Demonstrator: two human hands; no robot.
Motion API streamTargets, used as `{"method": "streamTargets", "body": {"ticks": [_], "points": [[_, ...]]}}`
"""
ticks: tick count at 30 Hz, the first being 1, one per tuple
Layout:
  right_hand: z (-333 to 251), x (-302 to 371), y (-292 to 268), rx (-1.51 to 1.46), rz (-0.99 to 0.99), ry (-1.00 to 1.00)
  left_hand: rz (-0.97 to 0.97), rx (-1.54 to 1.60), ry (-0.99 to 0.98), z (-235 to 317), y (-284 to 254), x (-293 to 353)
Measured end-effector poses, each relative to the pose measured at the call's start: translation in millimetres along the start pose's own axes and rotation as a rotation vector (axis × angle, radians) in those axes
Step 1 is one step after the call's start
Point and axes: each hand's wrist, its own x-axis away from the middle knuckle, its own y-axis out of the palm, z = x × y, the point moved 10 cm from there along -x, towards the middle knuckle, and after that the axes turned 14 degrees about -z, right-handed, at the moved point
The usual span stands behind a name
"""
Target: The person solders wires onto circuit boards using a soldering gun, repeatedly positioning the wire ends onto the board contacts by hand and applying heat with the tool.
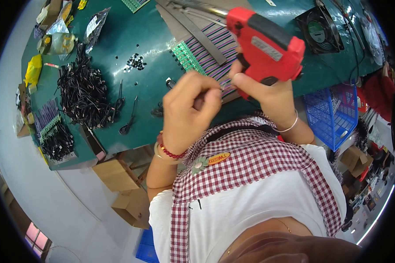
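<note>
The person's right grip (269,94) is wrapped around the handle of a red gun-shaped tool (267,50), thumb along its near side; the fingers appear to sit by the trigger, likely so the tool can be worked one-handed; the left grip (188,109) hovers just beside it with fingers curled in, though blur makes it impossible to tell whether something thin is pinched there.

The tool is above the right side of a row of striped wires (221,39); its long axis slants, the rear end toward the lower right, the metal barrel pointing to the upper left, away from the person.

The wires run up and rightward from a green circuit board (188,59), whose own length slopes down to the right; a flat metal bar (196,34) lies across them, nearly parallel to the board, presumably to keep them flat and evenly spread; a brown sheet (171,22) lies beneath, perhaps to shield the green tabletop (151,37); small black pieces (136,62) lie loose nearby, probably within easy reach.
</note>
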Motion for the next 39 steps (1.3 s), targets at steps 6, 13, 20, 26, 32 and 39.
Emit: {"method": "streamTargets", "body": {"ticks": [6, 13, 20, 26, 32, 39], "points": [[21, 30, -36, -0.085, 0.096, 0.101, 0.069, -0.470, -0.103, -40, -41, 0], [67, 73, -44, -0.189, -0.039, 0.273, 0.030, -0.558, -0.133, -57, -25, -4], [88, 89, -41, -0.130, -0.042, 0.340, -0.021, -0.534, -0.135, -60, -24, -7], [88, 100, -42, -0.038, -0.042, 0.370, -0.022, -0.535, -0.169, -63, -20, -5], [89, 106, -44, -0.163, -0.007, 0.327, -0.017, -0.536, -0.162, -62, -20, -4], [90, 106, -43, -0.016, -0.003, 0.361, -0.004, -0.547, -0.171, -61, -20, -4]]}}
